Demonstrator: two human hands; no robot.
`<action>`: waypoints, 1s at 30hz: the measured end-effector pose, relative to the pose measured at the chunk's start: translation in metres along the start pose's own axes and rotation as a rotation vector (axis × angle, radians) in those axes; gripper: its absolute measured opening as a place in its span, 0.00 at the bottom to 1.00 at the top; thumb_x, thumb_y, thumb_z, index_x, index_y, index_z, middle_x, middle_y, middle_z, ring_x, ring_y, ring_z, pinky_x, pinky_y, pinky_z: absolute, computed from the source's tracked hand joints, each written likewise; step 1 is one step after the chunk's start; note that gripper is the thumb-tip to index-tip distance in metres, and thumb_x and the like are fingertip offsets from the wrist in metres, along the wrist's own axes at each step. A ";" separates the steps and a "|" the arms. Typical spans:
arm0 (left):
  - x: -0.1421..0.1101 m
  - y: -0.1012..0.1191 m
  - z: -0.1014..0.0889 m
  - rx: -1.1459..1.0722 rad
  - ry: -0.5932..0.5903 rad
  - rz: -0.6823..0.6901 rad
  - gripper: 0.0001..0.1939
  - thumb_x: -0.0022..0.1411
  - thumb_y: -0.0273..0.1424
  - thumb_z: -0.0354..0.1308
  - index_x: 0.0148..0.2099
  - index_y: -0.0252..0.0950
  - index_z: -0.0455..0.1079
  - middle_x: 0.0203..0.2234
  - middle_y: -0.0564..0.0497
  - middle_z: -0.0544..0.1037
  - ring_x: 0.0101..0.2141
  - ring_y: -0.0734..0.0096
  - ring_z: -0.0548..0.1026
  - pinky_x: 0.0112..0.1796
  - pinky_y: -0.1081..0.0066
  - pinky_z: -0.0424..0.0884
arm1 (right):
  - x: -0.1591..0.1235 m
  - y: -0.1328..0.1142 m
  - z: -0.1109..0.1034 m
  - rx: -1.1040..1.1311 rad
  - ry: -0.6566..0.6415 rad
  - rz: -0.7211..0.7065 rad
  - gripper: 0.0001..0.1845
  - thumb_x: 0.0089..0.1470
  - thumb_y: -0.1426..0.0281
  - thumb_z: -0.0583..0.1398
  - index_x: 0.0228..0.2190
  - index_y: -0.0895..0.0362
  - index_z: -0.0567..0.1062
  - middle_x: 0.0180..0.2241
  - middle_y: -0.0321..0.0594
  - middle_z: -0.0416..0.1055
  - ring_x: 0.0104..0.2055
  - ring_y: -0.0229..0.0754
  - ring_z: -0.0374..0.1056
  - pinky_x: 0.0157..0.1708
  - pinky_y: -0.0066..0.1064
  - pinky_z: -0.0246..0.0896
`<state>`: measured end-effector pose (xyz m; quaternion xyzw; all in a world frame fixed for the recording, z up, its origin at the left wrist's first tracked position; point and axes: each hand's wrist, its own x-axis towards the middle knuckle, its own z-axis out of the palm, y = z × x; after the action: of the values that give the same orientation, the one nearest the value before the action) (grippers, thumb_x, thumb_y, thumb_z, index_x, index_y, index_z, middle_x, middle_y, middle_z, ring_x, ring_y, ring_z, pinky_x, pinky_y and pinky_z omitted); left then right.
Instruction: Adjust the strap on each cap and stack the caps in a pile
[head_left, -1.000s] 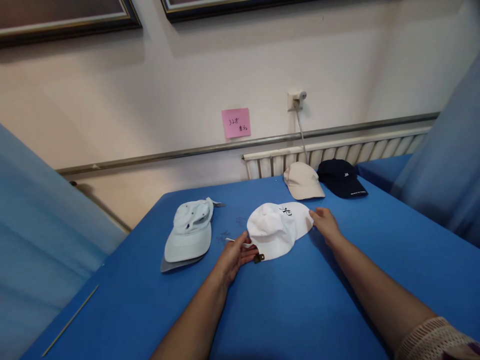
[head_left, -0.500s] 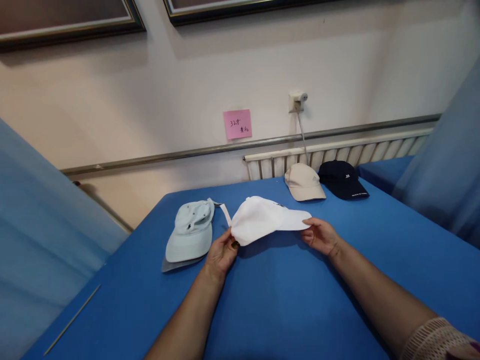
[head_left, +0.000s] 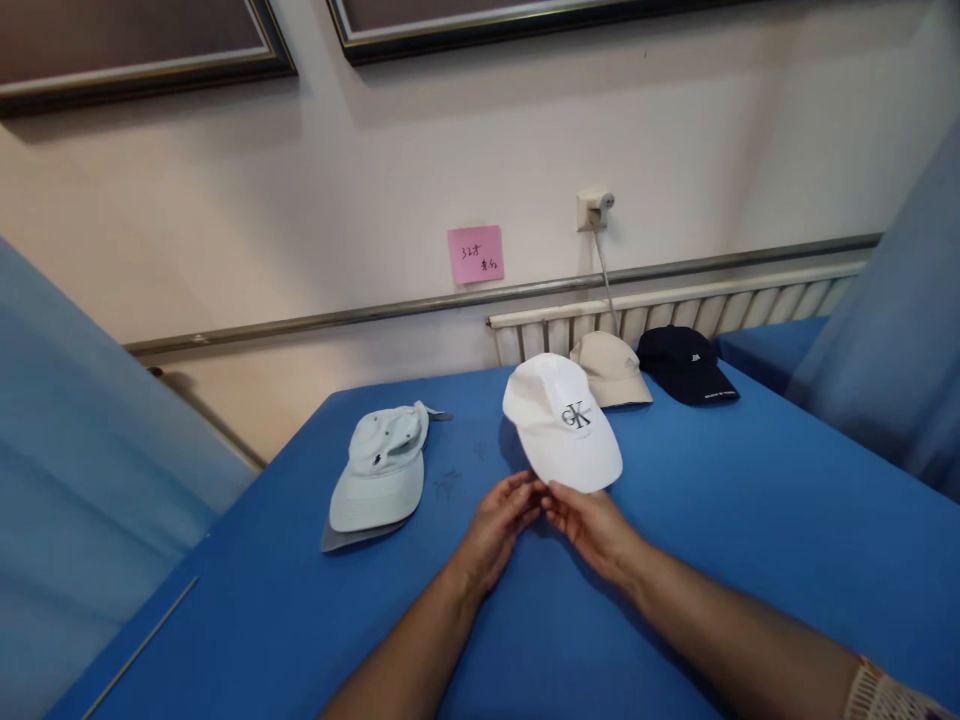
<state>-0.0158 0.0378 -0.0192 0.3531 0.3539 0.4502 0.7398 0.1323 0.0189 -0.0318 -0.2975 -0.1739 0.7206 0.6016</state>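
Note:
A white baseball cap (head_left: 551, 415) with dark letters on its front is raised above the blue-covered table, its brim pointing toward me. My right hand (head_left: 592, 525) pinches the brim's near edge, thumb on top. Close beside it, my left hand (head_left: 499, 525) has its fingers loosely curved, thumb apart. Its fingertips reach the brim's left corner and the right fingertips; whether they touch the cap is unclear. To the left, a pale blue cap (head_left: 379, 485) rests on a grey cap (head_left: 349, 538), of which only the brim shows.
Behind the white cap are a beige cap (head_left: 611, 370) and a black cap (head_left: 686, 365). A thin stick (head_left: 142, 645) lies on the blue table cover (head_left: 262, 600) at left. Curtains (head_left: 90, 480) hang at both sides. A radiator (head_left: 742, 305) and rail run along the wall.
The white cap has turned from side-on to brim toward me and shifted right and back. My left hand has let go of its rear and moved right, beside my right hand.

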 end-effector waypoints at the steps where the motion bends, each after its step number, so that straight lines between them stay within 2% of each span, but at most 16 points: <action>1: -0.001 -0.006 0.004 0.054 0.001 0.027 0.17 0.56 0.32 0.66 0.47 0.32 0.71 0.35 0.46 0.79 0.32 0.73 0.76 0.34 0.74 0.71 | -0.003 0.008 0.003 -0.046 -0.003 -0.003 0.18 0.41 0.69 0.72 0.36 0.60 0.78 0.31 0.39 0.77 0.28 0.33 0.69 0.28 0.24 0.66; 3: -0.001 -0.014 0.007 0.118 0.043 0.061 0.18 0.54 0.35 0.68 0.44 0.32 0.71 0.26 0.51 0.77 0.21 0.78 0.70 0.23 0.77 0.65 | -0.007 0.020 0.007 -0.137 -0.040 0.004 0.20 0.40 0.66 0.73 0.36 0.59 0.78 0.28 0.37 0.76 0.25 0.33 0.67 0.26 0.25 0.63; 5: 0.000 -0.016 0.006 0.133 0.091 0.087 0.20 0.53 0.39 0.68 0.44 0.32 0.70 0.27 0.51 0.77 0.19 0.78 0.68 0.20 0.76 0.61 | -0.009 0.023 0.007 -0.199 -0.128 0.048 0.22 0.39 0.65 0.73 0.38 0.59 0.78 0.28 0.38 0.76 0.26 0.33 0.66 0.26 0.26 0.61; 7: 0.002 -0.011 0.002 0.126 0.113 0.125 0.22 0.52 0.40 0.68 0.45 0.32 0.70 0.32 0.47 0.79 0.24 0.74 0.72 0.23 0.75 0.64 | -0.009 0.020 0.003 -0.197 -0.193 0.109 0.23 0.40 0.65 0.73 0.39 0.59 0.78 0.32 0.41 0.77 0.28 0.35 0.68 0.28 0.27 0.61; 10: 0.005 0.004 -0.008 0.148 0.119 0.192 0.24 0.50 0.38 0.69 0.47 0.32 0.71 0.37 0.43 0.80 0.32 0.67 0.76 0.32 0.72 0.70 | -0.001 0.008 -0.008 -0.066 -0.118 0.174 0.18 0.46 0.60 0.69 0.37 0.58 0.78 0.34 0.41 0.76 0.30 0.36 0.69 0.27 0.27 0.61; 12: 0.006 0.020 -0.015 0.183 0.168 0.239 0.25 0.49 0.38 0.70 0.47 0.32 0.71 0.38 0.43 0.80 0.34 0.65 0.77 0.34 0.70 0.72 | 0.007 -0.001 -0.016 0.000 -0.060 0.194 0.16 0.49 0.59 0.67 0.34 0.58 0.77 0.32 0.40 0.75 0.29 0.35 0.68 0.27 0.26 0.61; 14: 0.005 0.042 -0.023 0.214 0.250 0.305 0.24 0.48 0.38 0.70 0.46 0.33 0.71 0.38 0.44 0.80 0.32 0.66 0.77 0.32 0.70 0.72 | 0.013 -0.007 -0.022 -0.021 -0.061 0.193 0.13 0.50 0.62 0.67 0.33 0.59 0.77 0.32 0.41 0.76 0.29 0.35 0.69 0.27 0.26 0.62; 17: 0.002 0.082 -0.042 0.220 0.397 0.518 0.25 0.46 0.37 0.71 0.46 0.34 0.71 0.37 0.47 0.80 0.30 0.70 0.76 0.29 0.74 0.72 | 0.016 -0.012 -0.026 -0.117 -0.095 0.171 0.12 0.49 0.65 0.68 0.34 0.59 0.77 0.34 0.43 0.76 0.30 0.36 0.69 0.30 0.27 0.63; 20: -0.008 0.117 -0.072 0.182 0.549 0.714 0.25 0.45 0.36 0.71 0.47 0.35 0.72 0.39 0.48 0.80 0.31 0.71 0.76 0.31 0.74 0.74 | 0.013 -0.010 -0.024 -0.211 -0.137 0.165 0.13 0.47 0.65 0.68 0.35 0.58 0.77 0.33 0.42 0.76 0.30 0.36 0.69 0.31 0.28 0.63; 21: -0.012 0.124 -0.085 0.184 0.604 0.722 0.25 0.45 0.35 0.71 0.46 0.35 0.72 0.37 0.48 0.80 0.30 0.73 0.76 0.29 0.75 0.74 | 0.012 -0.009 -0.023 -0.242 -0.149 0.164 0.14 0.47 0.65 0.69 0.35 0.58 0.77 0.33 0.41 0.76 0.30 0.36 0.69 0.31 0.28 0.63; 23: -0.021 0.131 -0.110 0.204 0.704 0.634 0.22 0.46 0.32 0.69 0.45 0.34 0.73 0.30 0.51 0.79 0.23 0.77 0.72 0.22 0.79 0.69 | 0.011 -0.008 -0.022 -0.283 -0.164 0.164 0.15 0.45 0.64 0.69 0.35 0.59 0.77 0.33 0.41 0.76 0.29 0.35 0.68 0.30 0.27 0.61; 26: -0.034 0.129 -0.141 0.269 0.876 0.516 0.18 0.49 0.30 0.64 0.44 0.32 0.72 0.19 0.57 0.71 0.14 0.82 0.62 0.15 0.81 0.59 | 0.010 -0.008 -0.021 -0.275 -0.160 0.170 0.16 0.44 0.64 0.70 0.34 0.59 0.77 0.32 0.41 0.76 0.28 0.35 0.68 0.30 0.27 0.61; 28: -0.040 0.126 -0.156 0.318 0.980 0.476 0.18 0.51 0.29 0.60 0.46 0.31 0.71 0.17 0.59 0.66 0.13 0.82 0.58 0.14 0.80 0.55 | 0.012 -0.008 -0.022 -0.248 -0.139 0.165 0.15 0.44 0.65 0.70 0.34 0.59 0.76 0.33 0.42 0.76 0.29 0.35 0.69 0.30 0.28 0.63; 30: -0.043 0.126 -0.164 0.384 1.102 0.447 0.20 0.51 0.28 0.59 0.48 0.30 0.70 0.21 0.56 0.69 0.16 0.78 0.64 0.18 0.76 0.61 | 0.015 -0.008 -0.026 -0.223 -0.085 0.130 0.14 0.44 0.67 0.69 0.34 0.59 0.76 0.34 0.42 0.76 0.30 0.36 0.70 0.30 0.28 0.64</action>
<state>-0.2208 0.0758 0.0136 0.2611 0.6757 0.6385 0.2598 0.1531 0.0323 -0.0502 -0.3423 -0.2587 0.7462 0.5091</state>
